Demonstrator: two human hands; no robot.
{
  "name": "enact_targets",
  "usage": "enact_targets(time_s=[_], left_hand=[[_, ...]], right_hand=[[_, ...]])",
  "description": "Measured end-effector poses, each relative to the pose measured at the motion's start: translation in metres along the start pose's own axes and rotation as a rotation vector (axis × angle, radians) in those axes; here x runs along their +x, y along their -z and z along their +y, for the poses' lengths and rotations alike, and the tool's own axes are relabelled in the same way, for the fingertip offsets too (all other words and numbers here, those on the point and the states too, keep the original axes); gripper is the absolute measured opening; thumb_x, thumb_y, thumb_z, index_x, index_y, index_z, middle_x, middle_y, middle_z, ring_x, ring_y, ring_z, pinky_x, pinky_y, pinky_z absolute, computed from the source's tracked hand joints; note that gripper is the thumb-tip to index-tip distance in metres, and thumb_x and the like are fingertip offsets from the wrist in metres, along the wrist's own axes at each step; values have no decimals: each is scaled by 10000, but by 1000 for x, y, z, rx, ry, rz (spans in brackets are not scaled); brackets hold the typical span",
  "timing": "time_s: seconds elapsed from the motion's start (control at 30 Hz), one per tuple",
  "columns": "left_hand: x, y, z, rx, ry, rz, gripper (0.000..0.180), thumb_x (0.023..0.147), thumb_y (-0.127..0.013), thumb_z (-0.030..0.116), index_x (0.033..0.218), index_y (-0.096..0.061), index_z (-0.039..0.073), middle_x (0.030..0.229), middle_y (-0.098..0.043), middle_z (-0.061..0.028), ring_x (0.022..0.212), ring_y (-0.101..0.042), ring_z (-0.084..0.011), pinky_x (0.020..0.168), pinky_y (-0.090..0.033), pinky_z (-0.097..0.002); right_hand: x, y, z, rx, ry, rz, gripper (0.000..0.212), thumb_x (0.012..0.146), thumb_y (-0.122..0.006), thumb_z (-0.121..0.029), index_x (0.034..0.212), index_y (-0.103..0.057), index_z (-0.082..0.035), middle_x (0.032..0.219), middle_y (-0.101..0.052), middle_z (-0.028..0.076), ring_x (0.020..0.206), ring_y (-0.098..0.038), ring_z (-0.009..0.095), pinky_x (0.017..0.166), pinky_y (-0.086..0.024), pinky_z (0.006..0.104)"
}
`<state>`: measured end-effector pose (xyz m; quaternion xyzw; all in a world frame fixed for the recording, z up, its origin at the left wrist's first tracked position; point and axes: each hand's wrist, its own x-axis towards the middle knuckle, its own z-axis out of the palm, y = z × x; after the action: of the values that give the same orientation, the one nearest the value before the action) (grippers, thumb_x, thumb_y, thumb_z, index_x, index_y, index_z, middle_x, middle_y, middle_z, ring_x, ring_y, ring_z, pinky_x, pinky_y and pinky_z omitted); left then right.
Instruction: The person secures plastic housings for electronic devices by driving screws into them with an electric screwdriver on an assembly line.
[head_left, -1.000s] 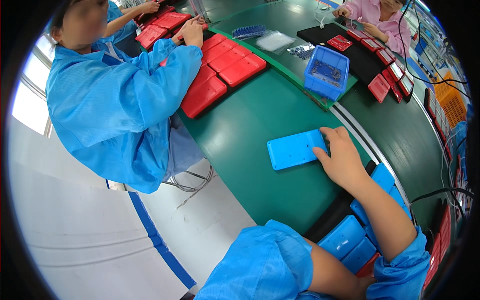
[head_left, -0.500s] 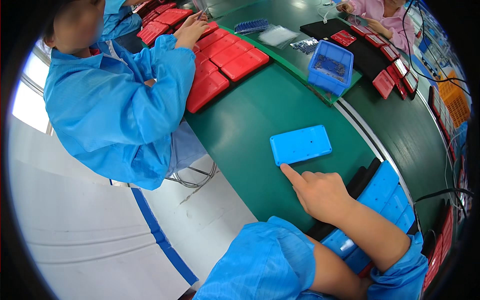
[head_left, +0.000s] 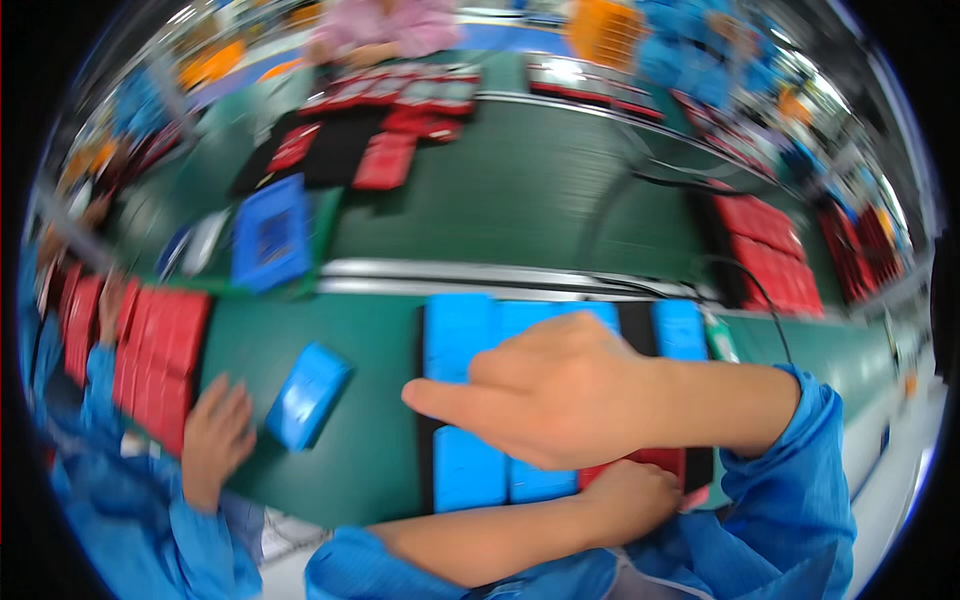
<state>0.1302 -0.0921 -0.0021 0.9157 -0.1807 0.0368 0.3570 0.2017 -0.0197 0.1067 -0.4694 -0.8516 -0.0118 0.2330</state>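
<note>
My right hand is held above rows of blue plastic cases, index finger stretched to the left and the other fingers curled; it holds nothing. Below it my left forearm crosses to the right. My left hand is curled beside a red case at the near edge of the black mat, and whatever it may hold is hidden. A single blue case lies on the green table left of my fingertip, apart from it. A co-worker's hand, fingers spread, is close to that case's left side.
Red cases stand in rows at the left, by the co-worker. Behind the table runs a metal rail. Farther off are a blue bin, more red cases and a dark cable. A person in pink sits across.
My view has swung to the right and blurred. My right hand no longer points at the single blue case's corner and is now over the blue rows. My left hand has come into view.
</note>
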Motion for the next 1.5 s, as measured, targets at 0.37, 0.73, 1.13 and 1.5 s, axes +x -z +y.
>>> enact_targets(time_s=[0.37,0.73,1.13,1.5], left_hand=[[23,0,14,-131,7,156,96,700,-676,196,748,-658,115,584,-528,-6,518,-535,-160,455,-427,-276],[43,20,12,-323,319,93,149,666,-727,177,742,-665,64,555,-492,-24,492,-479,-131,419,-363,-262],[57,25,1,-255,325,126,150,647,-728,110,778,-679,55,590,-556,-51,519,-512,-147,459,-401,-259],[75,20,-12,-310,305,289,156,644,-740,131,771,-682,62,595,-560,-39,527,-496,-130,455,-384,-242]], right_hand=[[-300,77,2,-242,-1316,437,284,759,-608,-128,1016,-569,-12,802,-567,111,671,-576,223,611,-471,308],[-342,34,17,38,-1372,152,454,689,-659,-226,1030,-493,23,935,-536,213,894,-526,364,778,-436,410],[-356,91,4,847,-1163,1115,589,729,-659,-228,1163,-371,48,691,-477,58,450,-471,98,432,-411,237],[-293,100,14,1734,150,1203,365,867,-458,-87,1201,-317,-46,643,-487,45,510,-565,174,625,-522,409]])
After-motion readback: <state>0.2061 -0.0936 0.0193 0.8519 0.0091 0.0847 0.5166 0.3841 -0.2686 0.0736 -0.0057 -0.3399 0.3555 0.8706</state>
